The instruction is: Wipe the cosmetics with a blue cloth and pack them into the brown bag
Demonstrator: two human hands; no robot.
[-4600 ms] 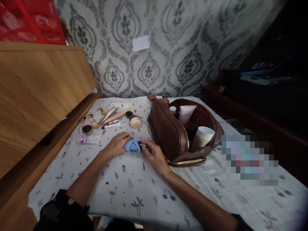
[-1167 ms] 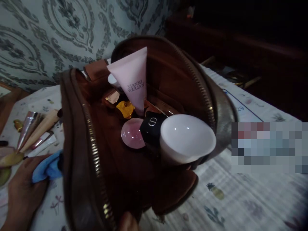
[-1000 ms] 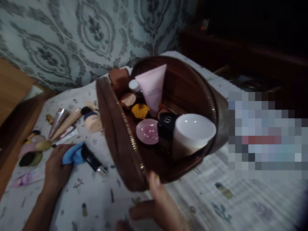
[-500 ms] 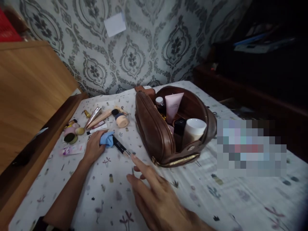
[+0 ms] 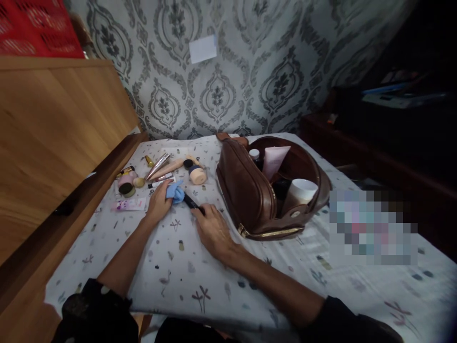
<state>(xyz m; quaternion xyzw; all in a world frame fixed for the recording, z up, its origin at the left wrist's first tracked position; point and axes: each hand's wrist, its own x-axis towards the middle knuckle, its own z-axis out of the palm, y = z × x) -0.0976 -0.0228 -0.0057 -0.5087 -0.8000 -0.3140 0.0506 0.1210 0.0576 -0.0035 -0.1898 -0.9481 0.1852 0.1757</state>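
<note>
My left hand (image 5: 159, 204) is closed on a light blue cloth (image 5: 175, 192), which wraps one end of a slim black cosmetic tube (image 5: 192, 203). The fingers of my right hand (image 5: 214, 231) grip the tube's other end, so both hands are on it just above the patterned sheet. Right of them stands an open brown leather toiletry bag (image 5: 246, 183). Inside it are a pink squeeze tube (image 5: 275, 160), a white-lidded jar (image 5: 303, 189), a small white-capped bottle (image 5: 254, 155) and something dark, partly hidden.
Behind my left hand lie a foundation bottle (image 5: 197, 175), a rose-gold tube (image 5: 158, 166), a pink-and-white tube (image 5: 129, 204) and several small cosmetics. A wooden cabinet (image 5: 67, 119) borders the left side; patterned wallpaper (image 5: 217, 95) rises behind. A blurred patch (image 5: 373, 228) covers the right.
My right hand has moved from open beside the tube to gripping its free end. The left still holds the cloth around the tube. The whole view has shifted.
</note>
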